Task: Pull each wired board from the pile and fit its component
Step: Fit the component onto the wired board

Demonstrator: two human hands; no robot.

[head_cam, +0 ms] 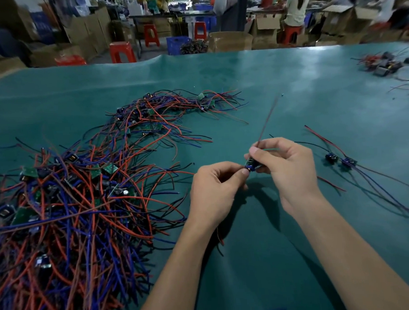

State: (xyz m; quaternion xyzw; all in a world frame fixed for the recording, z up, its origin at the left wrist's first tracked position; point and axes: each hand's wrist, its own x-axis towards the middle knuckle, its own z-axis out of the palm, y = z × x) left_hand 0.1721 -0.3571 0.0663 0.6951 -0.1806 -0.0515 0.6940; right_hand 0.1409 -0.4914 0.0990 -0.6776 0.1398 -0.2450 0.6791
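Note:
A small wired board (250, 164) with a blue part is held above the green table mat (278, 93) between both hands. My left hand (214, 189) pinches its near end with thumb and fingers curled. My right hand (286, 170) grips the far side, and blurred wires (267, 119) rise from it. A big tangled pile of red, blue and black wired boards (67, 207) lies to the left. Two boards with blue parts and long wires (339, 161) lie on the mat to the right.
A small heap of dark parts and wires (384, 62) sits at the far right of the table. Beyond the table edge stand red stools (121, 51), cardboard boxes (230, 41), a blue crate (177, 44) and people working at benches.

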